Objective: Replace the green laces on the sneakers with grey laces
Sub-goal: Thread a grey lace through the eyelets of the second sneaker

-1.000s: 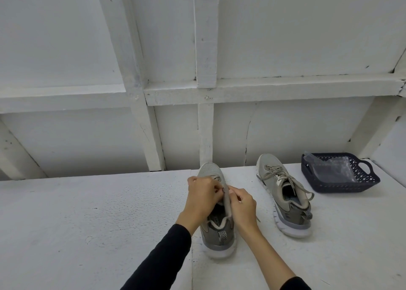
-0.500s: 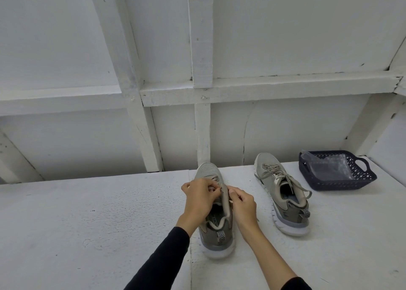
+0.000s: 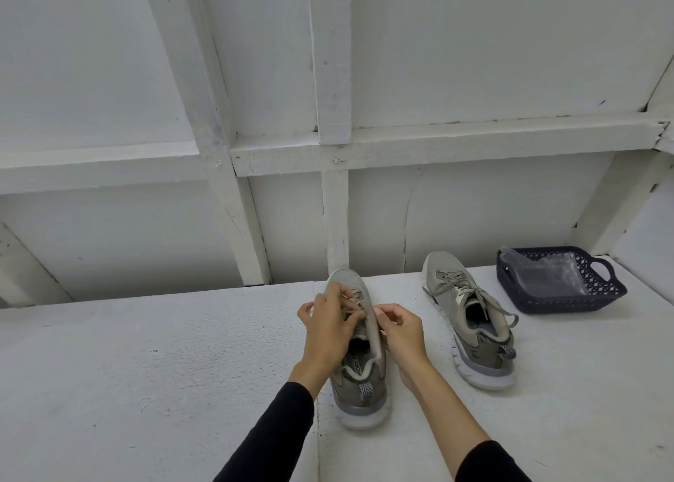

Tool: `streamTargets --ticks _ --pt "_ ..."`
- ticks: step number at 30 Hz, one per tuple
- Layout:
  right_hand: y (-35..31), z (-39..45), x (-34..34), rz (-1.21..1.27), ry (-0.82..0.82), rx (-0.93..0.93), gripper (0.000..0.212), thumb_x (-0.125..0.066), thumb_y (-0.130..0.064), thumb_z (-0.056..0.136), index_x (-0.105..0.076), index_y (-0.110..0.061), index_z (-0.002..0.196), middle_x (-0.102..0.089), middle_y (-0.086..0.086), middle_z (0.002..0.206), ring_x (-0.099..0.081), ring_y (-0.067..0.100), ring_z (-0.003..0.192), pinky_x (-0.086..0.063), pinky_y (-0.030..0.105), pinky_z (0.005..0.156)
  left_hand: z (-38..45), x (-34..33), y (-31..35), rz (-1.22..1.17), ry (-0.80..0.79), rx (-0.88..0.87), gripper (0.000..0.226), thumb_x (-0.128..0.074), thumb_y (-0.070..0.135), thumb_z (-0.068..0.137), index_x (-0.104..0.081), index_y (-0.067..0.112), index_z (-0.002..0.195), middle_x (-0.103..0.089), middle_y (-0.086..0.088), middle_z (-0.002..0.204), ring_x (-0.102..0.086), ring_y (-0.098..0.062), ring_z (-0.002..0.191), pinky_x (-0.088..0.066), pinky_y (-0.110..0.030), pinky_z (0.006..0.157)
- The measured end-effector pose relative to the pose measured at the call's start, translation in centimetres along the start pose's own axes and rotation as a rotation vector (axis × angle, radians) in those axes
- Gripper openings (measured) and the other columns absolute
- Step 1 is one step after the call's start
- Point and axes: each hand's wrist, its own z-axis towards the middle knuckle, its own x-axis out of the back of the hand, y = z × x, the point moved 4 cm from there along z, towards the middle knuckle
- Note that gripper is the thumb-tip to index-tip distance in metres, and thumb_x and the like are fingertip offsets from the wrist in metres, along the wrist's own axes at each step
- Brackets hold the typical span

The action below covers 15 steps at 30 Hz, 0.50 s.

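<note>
Grey lace [image 3: 355, 308] is what we are threading through the near sneaker [image 3: 359, 365], left hand [image 3: 328, 330] and right hand [image 3: 399, 330] pinching it; the far-right sneaker [image 3: 470, 321] looks laced already.

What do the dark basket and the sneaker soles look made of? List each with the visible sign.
Dark basket: probably moulded plastic, matte navy; the lattice walls and the handle formed in one piece suggest it.
Sneaker soles: likely foam or rubber, pale and slightly translucent-looking; thick, rounded, segmented edges. The exact compound cannot be told.
</note>
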Motion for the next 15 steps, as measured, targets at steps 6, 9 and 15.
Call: streamTargets --ticks 6,9,15 --pt "-2.9 0.7 0.1 -0.171 0.155 0.070 0.014 -0.042 -0.018 0.102 -0.053 -0.010 0.100 -0.061 0.010 0.108 -0.059 0.024 0.102 -0.044 0.025 0.076 -0.5 0.0 -1.3 0.134 0.152 0.155 0.035 -0.069 0.028 0.086 -0.048 0.030 0.114 -0.040 0.009 0.123 -0.031 -0.018 0.118 -0.024 -0.039 0.099" --pt "-7.8 0.2 0.8 0.171 0.176 0.171 0.018 -0.032 -0.017 0.105 -0.047 -0.008 0.099 -0.062 0.006 0.088 -0.064 0.013 0.073 -0.050 0.020 0.064 -0.9 -0.1 -2.0 0.102 0.166 0.351 0.049 -0.071 0.037 0.083 -0.045 0.025 0.123 -0.036 0.000 0.133 -0.030 -0.026 0.125 -0.027 -0.042 0.100" --pt "-10.5 -0.1 2.1 -0.613 0.030 0.434 0.019 -0.039 -0.032 0.103 -0.051 -0.019 0.096 -0.052 -0.007 0.069 -0.047 0.010 0.060 -0.034 0.029 0.056 -1.4 -0.5 -2.6 0.032 0.202 0.472 0.055 -0.064 0.047 0.083 -0.043 0.017 0.124 -0.043 -0.004 0.126 -0.048 -0.027 0.116 -0.038 -0.041 0.095"
